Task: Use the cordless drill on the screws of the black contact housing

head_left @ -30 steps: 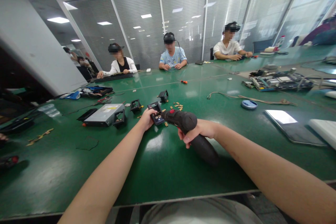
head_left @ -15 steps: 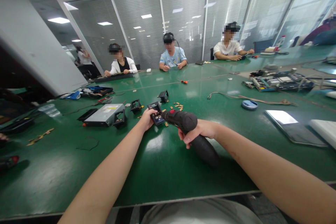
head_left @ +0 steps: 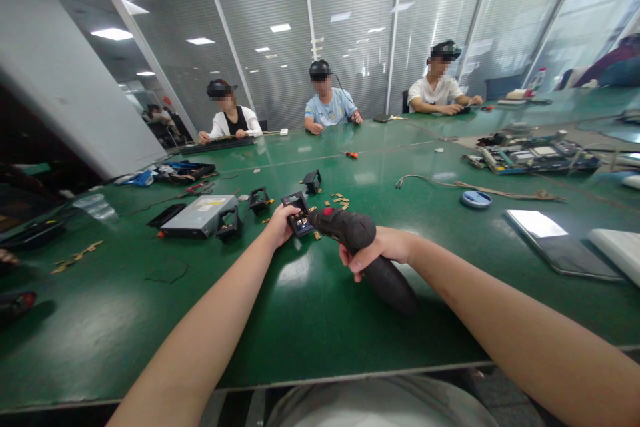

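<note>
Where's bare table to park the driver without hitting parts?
Bare green table between the two forearms, near the front edge. More bare top right of the electric screwdriver, before the tablet. Crowded ahead of the left hand: black part, brass bits, black brackets, drive.

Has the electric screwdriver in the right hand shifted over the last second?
No. The electric screwdriver sits where it was, its tip at the small black part, next to the same brass pieces on the table.
</note>
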`<state>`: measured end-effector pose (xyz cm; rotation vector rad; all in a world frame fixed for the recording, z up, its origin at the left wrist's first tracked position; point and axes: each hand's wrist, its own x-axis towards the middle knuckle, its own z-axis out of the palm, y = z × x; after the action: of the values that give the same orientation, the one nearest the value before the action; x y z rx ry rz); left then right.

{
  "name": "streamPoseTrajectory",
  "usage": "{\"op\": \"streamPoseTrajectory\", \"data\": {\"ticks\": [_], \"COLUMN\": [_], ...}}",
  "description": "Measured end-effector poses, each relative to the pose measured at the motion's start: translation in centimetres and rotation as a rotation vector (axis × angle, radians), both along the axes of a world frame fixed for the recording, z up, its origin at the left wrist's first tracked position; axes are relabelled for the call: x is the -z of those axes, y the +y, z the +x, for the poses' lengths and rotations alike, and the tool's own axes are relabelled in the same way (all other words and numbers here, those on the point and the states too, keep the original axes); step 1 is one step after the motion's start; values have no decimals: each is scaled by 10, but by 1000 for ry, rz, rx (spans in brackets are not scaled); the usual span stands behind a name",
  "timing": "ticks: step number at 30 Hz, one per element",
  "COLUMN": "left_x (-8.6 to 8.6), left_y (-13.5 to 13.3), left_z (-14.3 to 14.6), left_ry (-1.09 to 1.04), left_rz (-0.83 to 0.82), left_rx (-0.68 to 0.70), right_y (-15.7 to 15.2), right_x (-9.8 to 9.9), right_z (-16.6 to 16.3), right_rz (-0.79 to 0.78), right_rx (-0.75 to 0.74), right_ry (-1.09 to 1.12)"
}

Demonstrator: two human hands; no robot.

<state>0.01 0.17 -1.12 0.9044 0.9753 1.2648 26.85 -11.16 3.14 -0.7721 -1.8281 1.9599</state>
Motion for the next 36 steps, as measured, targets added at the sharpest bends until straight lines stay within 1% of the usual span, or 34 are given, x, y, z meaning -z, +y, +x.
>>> {"op": "streamPoseTrajectory", "data": {"ticks": [16,26,36], "left_x": [2,-1,1], "left_y": [0,-2,-1], "left_z": [-1,0,-1], "left_ry": [3,12,3], "left_rz": [10,20,12], "left_rx": [3,5,7], "right_y": [-2,-2,-4], "right_x": [-3,-5,-7], "right_z": [0,1,0], "right_rz": [-7,-3,-17], "right_rx": [5,-8,1], "right_ry": [-10,-10,4]}}
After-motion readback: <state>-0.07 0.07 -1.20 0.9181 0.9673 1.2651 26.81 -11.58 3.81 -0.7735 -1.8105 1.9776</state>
